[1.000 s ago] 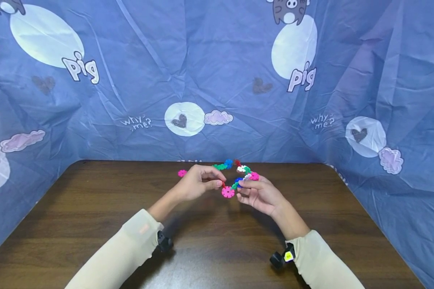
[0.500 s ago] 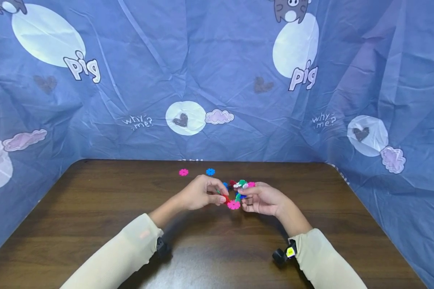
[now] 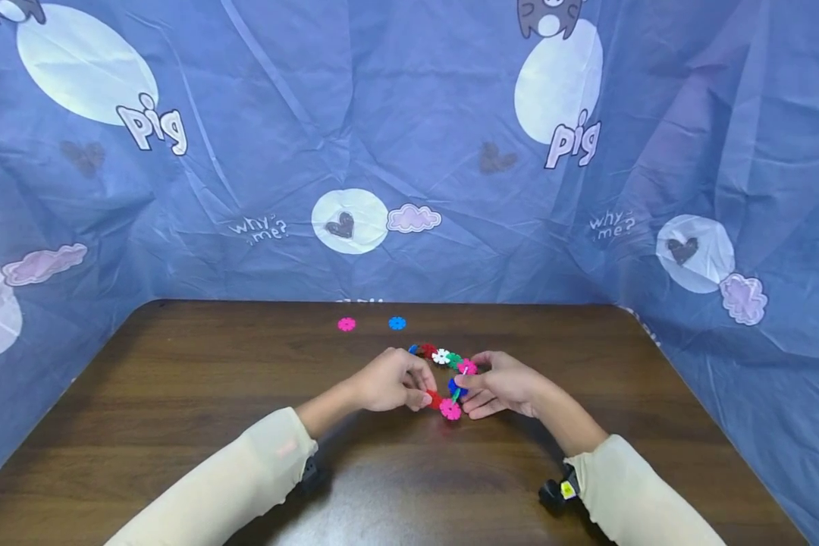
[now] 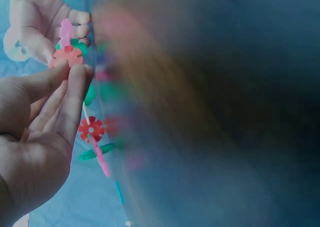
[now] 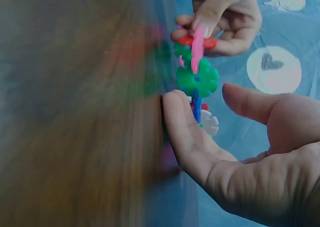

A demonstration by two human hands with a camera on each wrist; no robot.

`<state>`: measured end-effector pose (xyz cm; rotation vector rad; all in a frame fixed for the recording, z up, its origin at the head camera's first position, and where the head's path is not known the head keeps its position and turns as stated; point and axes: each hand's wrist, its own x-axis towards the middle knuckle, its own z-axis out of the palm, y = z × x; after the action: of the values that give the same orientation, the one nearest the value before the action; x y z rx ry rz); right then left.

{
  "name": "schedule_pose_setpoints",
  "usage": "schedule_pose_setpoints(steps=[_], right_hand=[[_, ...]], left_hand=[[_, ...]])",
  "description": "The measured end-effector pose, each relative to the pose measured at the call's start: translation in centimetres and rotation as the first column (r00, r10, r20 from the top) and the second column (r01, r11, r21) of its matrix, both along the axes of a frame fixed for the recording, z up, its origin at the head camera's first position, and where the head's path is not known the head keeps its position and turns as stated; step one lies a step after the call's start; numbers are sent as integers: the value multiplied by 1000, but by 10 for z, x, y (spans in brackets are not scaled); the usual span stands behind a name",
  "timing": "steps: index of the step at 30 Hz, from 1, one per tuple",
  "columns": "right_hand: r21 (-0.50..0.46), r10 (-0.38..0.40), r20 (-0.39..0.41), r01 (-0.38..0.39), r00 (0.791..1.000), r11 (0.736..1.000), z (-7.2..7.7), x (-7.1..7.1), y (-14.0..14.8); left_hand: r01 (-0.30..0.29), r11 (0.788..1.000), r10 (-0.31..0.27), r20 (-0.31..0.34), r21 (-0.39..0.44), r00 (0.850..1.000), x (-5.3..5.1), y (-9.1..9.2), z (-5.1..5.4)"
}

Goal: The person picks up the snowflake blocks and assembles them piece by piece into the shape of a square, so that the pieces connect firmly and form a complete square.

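Note:
A chain of interlocked notched plastic flower discs (image 3: 441,356), in red, white, green, pink and blue, curves between both hands at the table's middle. My left hand (image 3: 392,381) pinches a red disc (image 4: 67,57) at its near end between thumb and fingers. Joined to that red piece is a pink disc (image 3: 450,409), then a green disc (image 5: 197,78) and a blue disc (image 5: 196,106). Around the blue part my right hand (image 3: 508,387) stands with thumb and fingers apart, a gap showing in the right wrist view. The left hand hides part of the chain's far left end.
A loose pink disc (image 3: 346,324) and a loose blue disc (image 3: 397,323) lie near the back edge of the brown wooden table (image 3: 246,356). Behind it hangs a blue printed cloth (image 3: 450,258).
Both hands have come down and nearer with the chain, drifting slightly right. The loose blue disc came into view behind. My right hand's fingers have spread from the chain.

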<state>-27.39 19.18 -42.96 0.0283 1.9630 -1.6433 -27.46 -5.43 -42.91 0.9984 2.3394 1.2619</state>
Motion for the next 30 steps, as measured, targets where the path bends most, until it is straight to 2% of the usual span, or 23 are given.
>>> schedule_pose_setpoints(steps=[4,10,14,23,30], right_hand=[[14,-13,-15,13,1000,1000,3,9,6],[80,67,-5,-67,998,995,6,27,9],[51,83,19,-84,996,995,6,35,3],[-4,1,54,-1,999,1000,4,38,-7],[-72,-83,59,88,995,994,-2,41,-6]], left_hand=[[-4,1000,4,-12,-12,1000,3,3,-3],[-12,1000,12,-11,-3,1000,5,5,-6],[-1,1000,1,-52,-6,999,7,8,-4],[9,998,-17,-142,-59,990,14,15,-5],[-21,998,11,-175,-60,984,21,19,-5]])
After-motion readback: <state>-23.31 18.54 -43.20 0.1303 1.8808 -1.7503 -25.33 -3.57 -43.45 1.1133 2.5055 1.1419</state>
